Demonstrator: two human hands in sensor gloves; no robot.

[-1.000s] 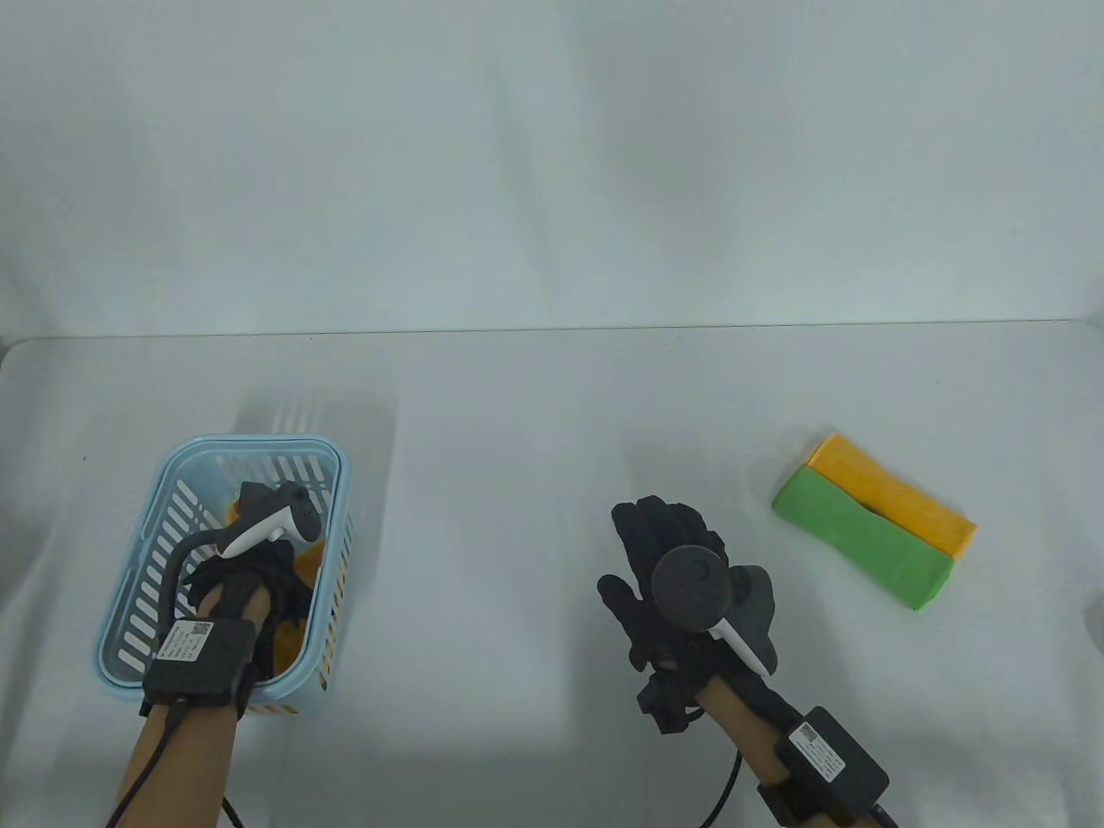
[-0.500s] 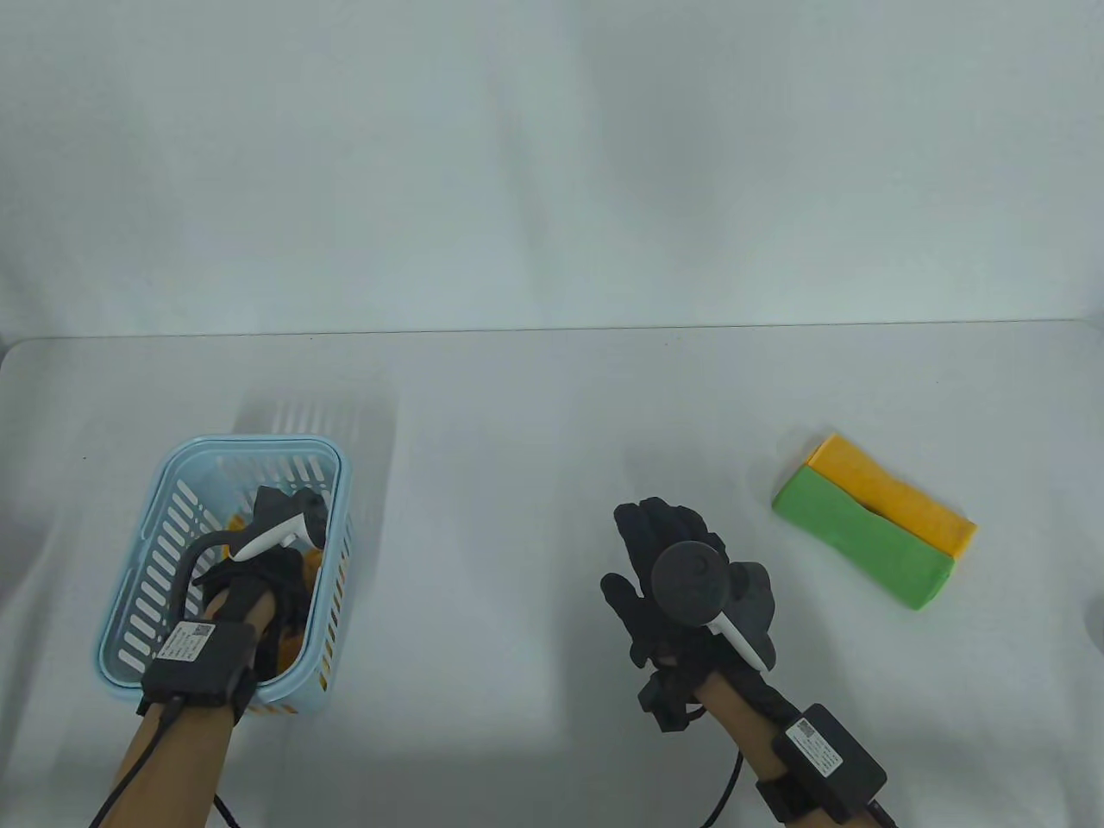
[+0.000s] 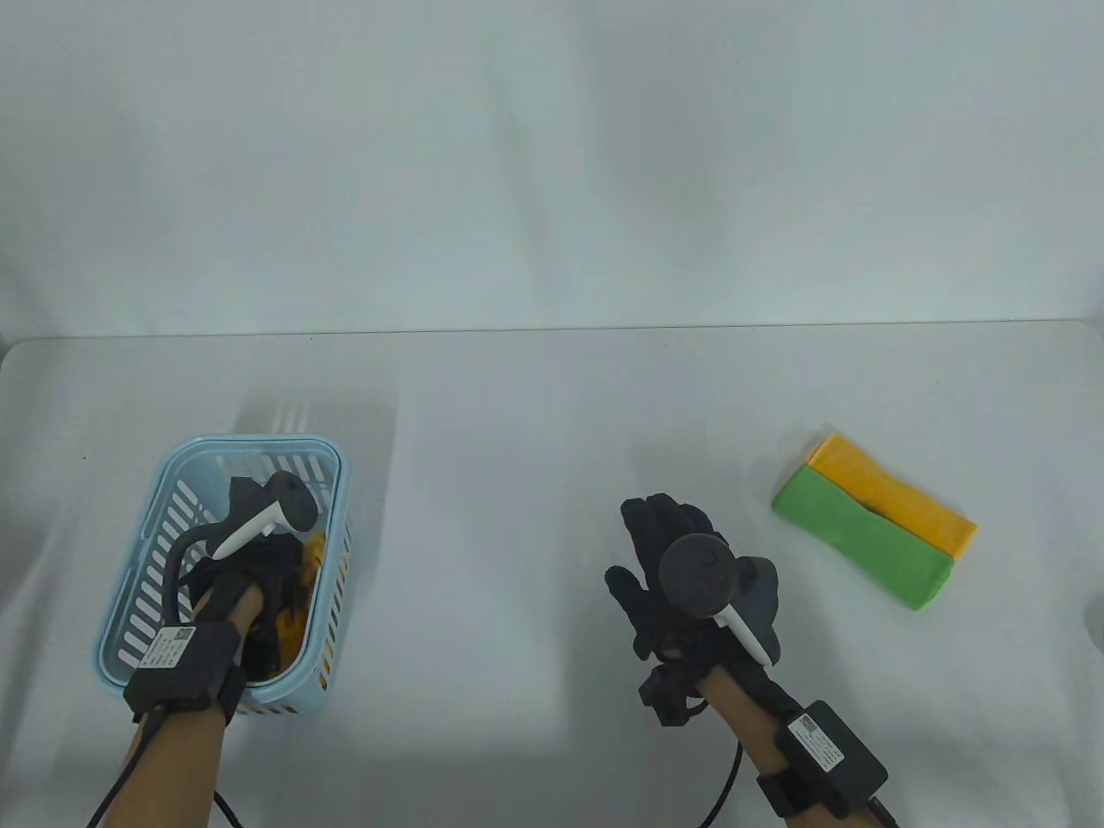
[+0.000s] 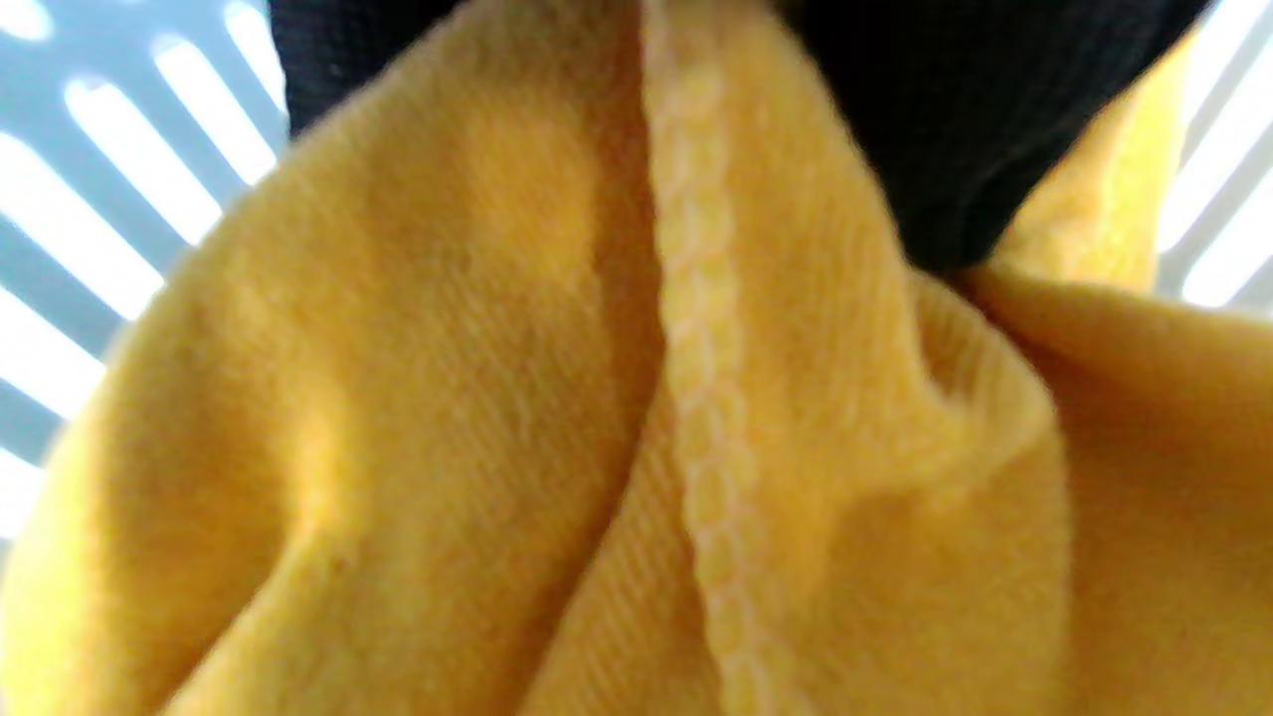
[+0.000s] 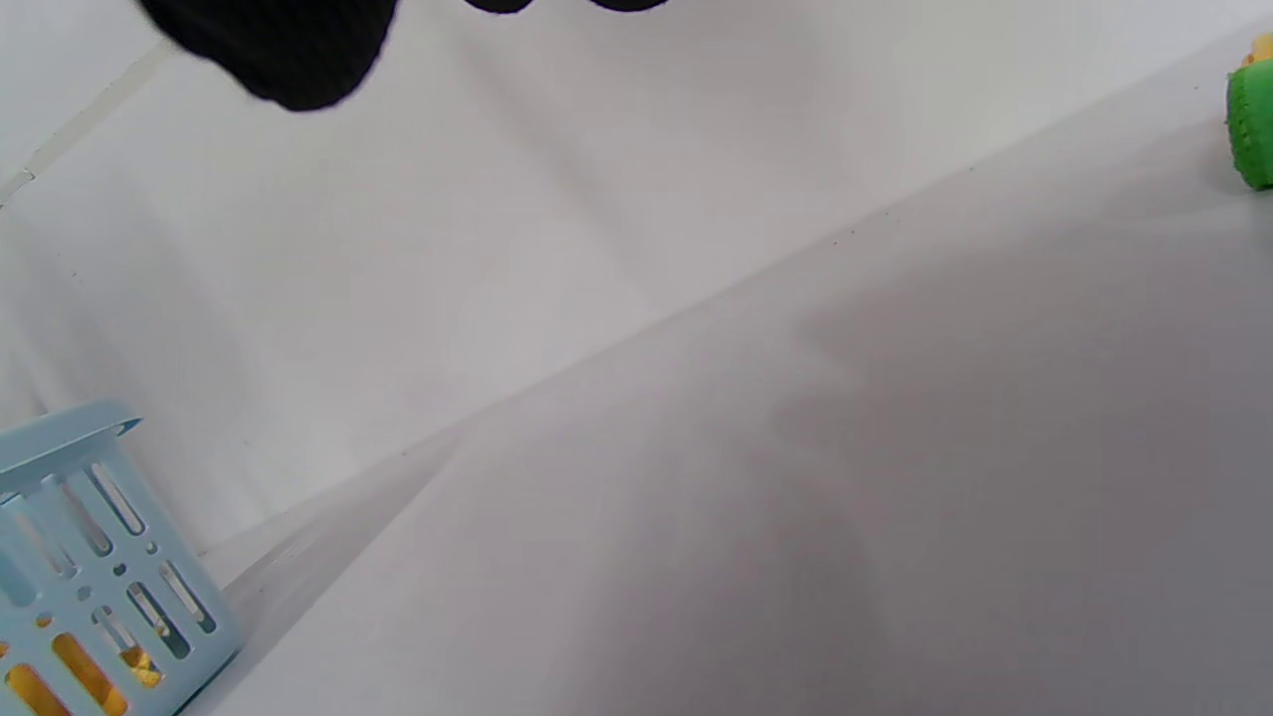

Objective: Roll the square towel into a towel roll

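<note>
Since the earlier frames the left hand [image 3: 259, 573] has drawn slightly back toward the near edge inside the basket [image 3: 172, 483], its wrist unit now lower over the near rim, and more of the yellow towel [image 3: 297, 595] shows beside it. Right hand [image 3: 668, 573] has crept only a little to the right.

Left hand reaches down into the light blue slotted basket at the near left of the worktop [image 3: 517, 414]. In the left wrist view the yellow towel [image 4: 557, 418] fills the frame, bunched in folds with a stitched hem running down the middle, and black gloved fingers [image 4: 945, 119] press into the cloth at the top; the grip looks closed on the towel, which sits inside the basket.

Right hand hovers over the middle of the worktop, palm down, fingers spread and relaxed, holding nothing. Its wrist view shows only a dark fingertip [image 5: 278, 50] at the top, bare worktop below and the basket [image 5: 90, 557] at the lower left.

At the far right lie 2 rolled towels touching side by side: a green roll [image 3: 862, 548] nearer, an orange-yellow roll [image 3: 897, 496] behind it.
</note>
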